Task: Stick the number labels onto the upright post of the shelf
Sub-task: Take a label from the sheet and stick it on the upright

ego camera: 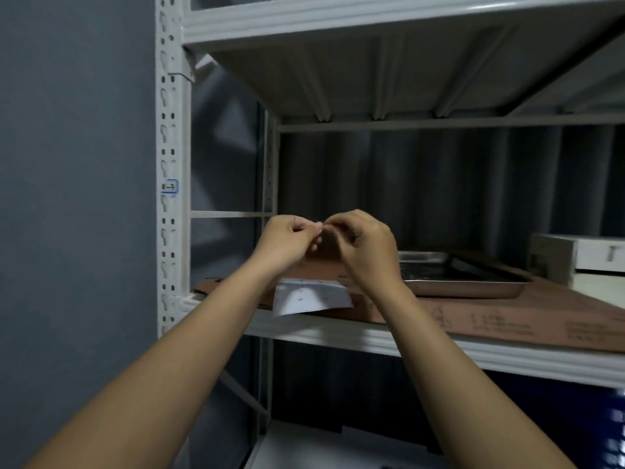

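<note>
One blue-bordered number label (169, 186) on upright post (169, 137); one label sheet (309, 297) on cardboard (507, 316); one steel tray (466, 275). Left hand (287, 242) and right hand (367, 247) curled, fingertips meeting; item pinched too small to tell.

Counts from head view: 2 hands, left hand (285, 240) and right hand (367, 245). 1 upright post (169, 137) at front left. 1 blue-edged number label (169, 186) stuck on it. 1 white label sheet (309, 297). 1 flat brown cardboard sheet (507, 319). 1 metal tray (463, 272). 1 box (558, 257) at far right. 2 shelf boards in full view: upper shelf (372, 18), middle shelf (372, 336).
</note>
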Demonstrator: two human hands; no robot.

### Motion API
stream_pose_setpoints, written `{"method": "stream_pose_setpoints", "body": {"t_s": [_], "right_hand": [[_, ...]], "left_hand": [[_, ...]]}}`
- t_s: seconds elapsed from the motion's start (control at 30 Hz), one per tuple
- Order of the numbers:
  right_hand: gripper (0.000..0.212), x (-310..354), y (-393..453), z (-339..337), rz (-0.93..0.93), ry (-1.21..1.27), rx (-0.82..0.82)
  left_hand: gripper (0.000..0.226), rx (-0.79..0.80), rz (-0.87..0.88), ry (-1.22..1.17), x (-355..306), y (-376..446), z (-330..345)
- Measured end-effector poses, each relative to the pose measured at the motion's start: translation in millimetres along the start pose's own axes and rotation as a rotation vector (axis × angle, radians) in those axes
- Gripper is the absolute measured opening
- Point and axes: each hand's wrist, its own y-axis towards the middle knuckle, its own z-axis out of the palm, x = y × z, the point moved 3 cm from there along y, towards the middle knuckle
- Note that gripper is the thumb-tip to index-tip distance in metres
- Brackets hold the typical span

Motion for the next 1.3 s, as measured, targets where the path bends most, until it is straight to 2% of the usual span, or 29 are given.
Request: {"method": "stream_pose_setpoints", "body": {"t_s": [0.2, 0.33, 0.47, 0.53, 0.63, 0.73, 0.83, 0.97, 1.03, 1.17, 1.3], "right_hand": [[0.008, -45, 7, -23, 0.207, -0.022, 0.047], [0.007, -88, 10, -44, 0.457, -0.023, 0.043], [0.009, -130, 9, -55, 0.594, -0.188, 0.221], [0.007, -142, 9, -59, 0.591, -0.304, 0.328], [0.015, -154, 9, -59, 0.566, -0.459, 0.493], [0.025, -156, 11, -52, 0.536, -0.48, 0.586], [0.016, -151, 14, -46, 0.518, -0.483, 0.582], [0.025, -136, 13, -33, 0.482, -0.369, 0.589], [0.017, -121, 15, -25, 0.449, -0.293, 0.533], [0.016, -81, 22, 2, 0.365, -0.163, 0.423], [0.018, -34, 32, 50, 0.271, -0.09, 0.445]], "left_hand": [[0.013, 0.059, 0.14, 0.119, -10, 23, 53], [0.012, 0.049, 0.142, 0.228, -2, 44, 84], [0.012, 0.116, 0.112, 0.259, 10, 52, 109], [0.011, 0.145, 0.102, 0.27, 15, 53, 116], [0.02, 0.174, 0.091, 0.288, 24, 57, 123], [0.022, 0.183, 0.064, 0.233, 30, 60, 128], [0.02, 0.18, 0.061, 0.157, 33, 63, 128], [0.006, 0.131, 0.087, 0.164, 30, 63, 118], [0.012, 0.095, 0.096, 0.168, 30, 61, 105], [0.021, -0.006, 0.12, 0.198, 31, 58, 58], [0.013, -0.112, 0.129, 0.219, 39, 54, -10]]}}
